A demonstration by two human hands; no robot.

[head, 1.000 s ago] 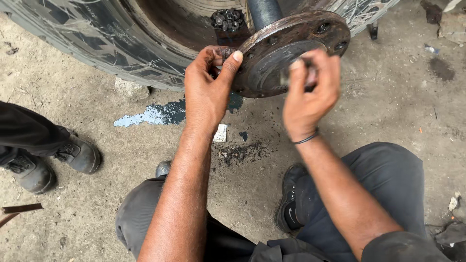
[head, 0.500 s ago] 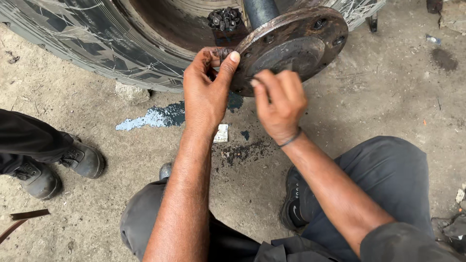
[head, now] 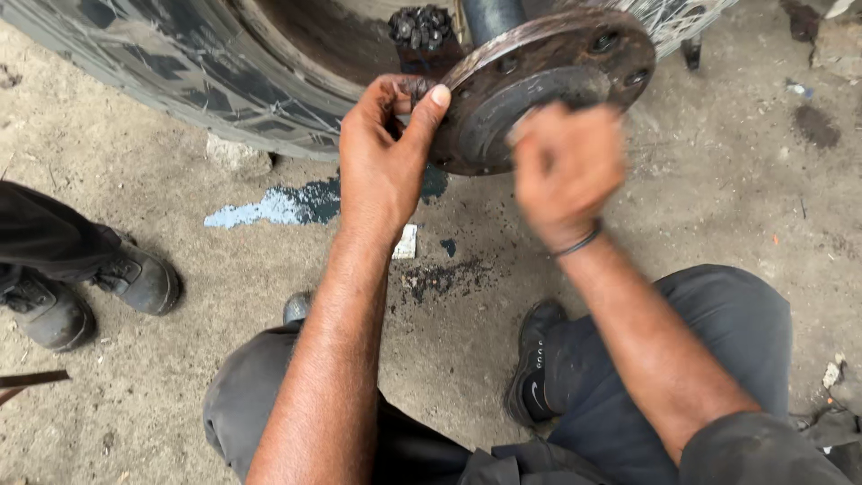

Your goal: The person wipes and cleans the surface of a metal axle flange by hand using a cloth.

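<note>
While blurred right hand (head: 564, 171) unreadable: left hand (head: 384, 162), grip pinched on rusty hub flange (head: 548, 85) rim.

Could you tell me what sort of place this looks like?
Probably a vehicle repair yard: a big worn tyre, a rusty wheel flange held by the left hand, and an oil-stained concrete floor.

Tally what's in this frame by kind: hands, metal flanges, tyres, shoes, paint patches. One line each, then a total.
Hands: 2, left hand gripping the flange rim, right hand blurred in front of it
Flange: 1
Tyre: 1
Shoes: 4, two on the bystander, two on the wearer
Paint patch: 1
Total: 9
</note>
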